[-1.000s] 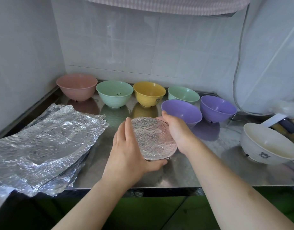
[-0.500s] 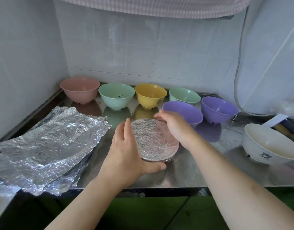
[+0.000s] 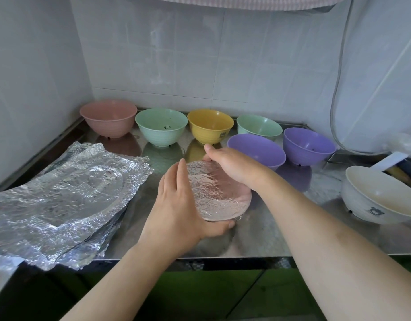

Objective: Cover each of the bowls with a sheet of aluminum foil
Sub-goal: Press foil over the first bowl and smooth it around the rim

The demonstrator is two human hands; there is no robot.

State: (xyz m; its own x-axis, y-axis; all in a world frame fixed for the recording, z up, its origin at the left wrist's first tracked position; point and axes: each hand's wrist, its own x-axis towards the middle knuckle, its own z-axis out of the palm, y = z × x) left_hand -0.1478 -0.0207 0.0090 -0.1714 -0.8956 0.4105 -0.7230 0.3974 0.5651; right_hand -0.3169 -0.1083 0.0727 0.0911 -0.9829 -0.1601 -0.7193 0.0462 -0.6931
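A foil-covered bowl (image 3: 217,193) stands near the front middle of the steel counter (image 3: 281,232). My left hand (image 3: 176,209) cups its left side, thumb curled under the near rim. My right hand (image 3: 232,165) curves over its far right rim. A stack of crinkled foil sheets (image 3: 65,198) lies at the left. Uncovered bowls line the back: pink (image 3: 108,117), mint green (image 3: 161,126), yellow (image 3: 210,126), another green (image 3: 260,127), two purple (image 3: 257,150) (image 3: 308,144).
A white bowl (image 3: 378,196) with a bear print sits at the right, with a plastic bag (image 3: 406,144) and utensils behind it. Tiled walls close in the left and back. The counter's front edge runs just below my wrists.
Both hands have slid round the covered bowl's rim; my right hand moved further over the far edge. The bowl stays in place.
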